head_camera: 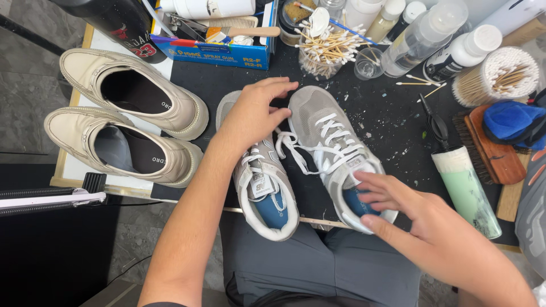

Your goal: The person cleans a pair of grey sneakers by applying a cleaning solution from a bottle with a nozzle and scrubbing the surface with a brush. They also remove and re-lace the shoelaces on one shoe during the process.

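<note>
Two grey sneakers sit side by side in the middle of the black counter [392, 113], toes pointing to 12 o'clock. The left hand [254, 113] lies flat on the toe of the left sneaker [264, 187], and its fingers [282, 88] reach over to touch the toe of the right sneaker [324, 125]. This hand is not closed around anything; it just rests there with the fingers spread. The right hand [409, 219] is at the heel of the right sneaker, at about 5 o'clock. Its fingers [372, 196] curl over the heel rim and dip into the blue inside. The white laces [318, 149] on this shoe hang loose and spill toward the left sneaker.

At 9 o'clock two cream shoes [131, 122] stand together on a white board. At 12 o'clock there is a cup of cotton swabs [327, 51], with bottles [424, 37] beside it. At 3 o'clock a brush [492, 148] lies near a blue cloth [512, 122], and a tall green tube [466, 190] lies just below them. The person's grey trousers [318, 264] show at 6 o'clock.
</note>
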